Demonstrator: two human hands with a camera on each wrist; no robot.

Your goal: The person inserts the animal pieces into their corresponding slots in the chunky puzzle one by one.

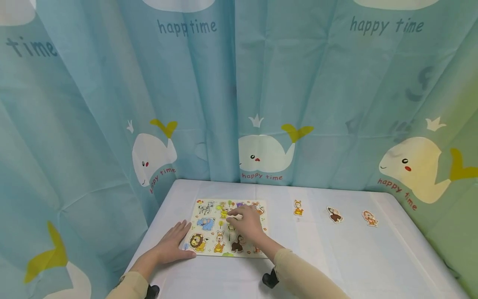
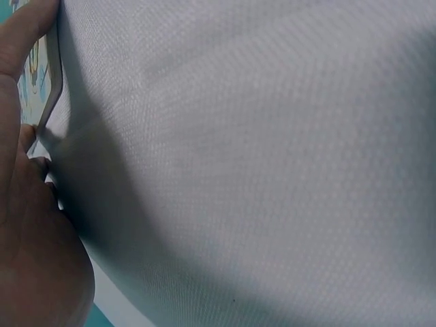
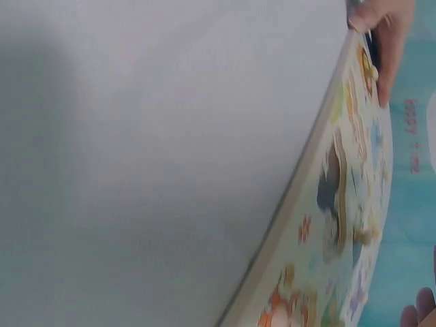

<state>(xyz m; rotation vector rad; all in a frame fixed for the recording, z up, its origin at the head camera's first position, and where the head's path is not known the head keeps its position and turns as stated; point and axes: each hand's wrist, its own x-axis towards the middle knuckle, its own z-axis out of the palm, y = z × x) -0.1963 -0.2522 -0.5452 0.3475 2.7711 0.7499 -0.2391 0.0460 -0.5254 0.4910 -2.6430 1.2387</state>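
Note:
A pale wooden animal puzzle board [image 1: 209, 254] lies flat on the table. My left hand [image 1: 169, 246] rests on the tabletop with its fingers extended, fingertips and thumb touching the board's left edge and near corner. Over the board's upper middle, my right hand [image 1: 246, 224] brings thumb and forefinger together at the yellow giraffe piece [image 1: 223, 211] and appears to pinch it; the fingertips hide the exact contact. Zebra [image 1: 206, 207], elephant [image 1: 206, 224] and lion [image 1: 198, 242] show along the left side. The right wrist view catches only a few right fingertips [image 3: 419, 310] at its edge.
Right of the board, a kangaroo piece [image 1: 298, 207], a dark monkey piece [image 1: 335, 214] and an orange-brown monkey piece [image 1: 370, 218] lie apart on the white table [image 1: 321, 249]. A blue whale-print curtain [image 1: 209, 104] hangs behind.

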